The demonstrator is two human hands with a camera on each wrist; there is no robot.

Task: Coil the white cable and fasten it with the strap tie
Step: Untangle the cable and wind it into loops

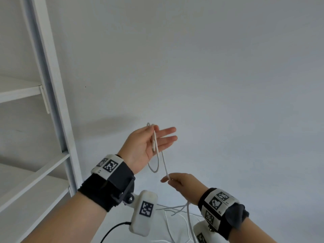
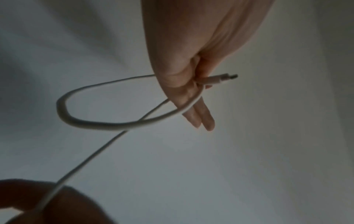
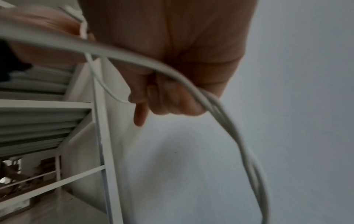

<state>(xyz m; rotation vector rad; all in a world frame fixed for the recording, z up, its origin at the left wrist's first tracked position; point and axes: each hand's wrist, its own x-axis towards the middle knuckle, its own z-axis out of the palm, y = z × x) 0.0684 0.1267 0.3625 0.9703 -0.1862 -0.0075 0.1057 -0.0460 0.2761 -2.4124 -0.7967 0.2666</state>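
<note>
The white cable (image 1: pixel 155 146) hung in mid-air between the two hands, in front of a pale wall (image 1: pixel 228 76). One small loop of it (image 2: pixel 65 109) drooped below the left hand (image 1: pixel 143 146), which was held up with the palm turned toward the head camera. The thumb pressed the cable against the base of the fingers, while the fingers (image 1: pixel 166 131) themselves lay nearly straight and close together. In the left wrist view the plug end (image 2: pixel 220 78) stuck out just past that pinch.

From the loop a single strand ran down to the right hand (image 1: pixel 182 181), lower and nearer the body. That hand nipped the strand between thumb and forefinger, the other fingers curled in. In the right wrist view the slack (image 3: pixel 220 106) swept past the knuckles in a blurred arc and dropped out of the frame. In the head view more slack lay in loose tangles (image 1: pixel 175 209) beneath the wrists, on what surface I could not tell.

A white shelving unit (image 1: pixel 52 102) stood to the left, well apart from the hands; the shelf boards visible from the head showed bare tops. Low in the right wrist view, behind its rails, some brown shapes (image 3: pixel 17 178) were too blurred to identify.
</note>
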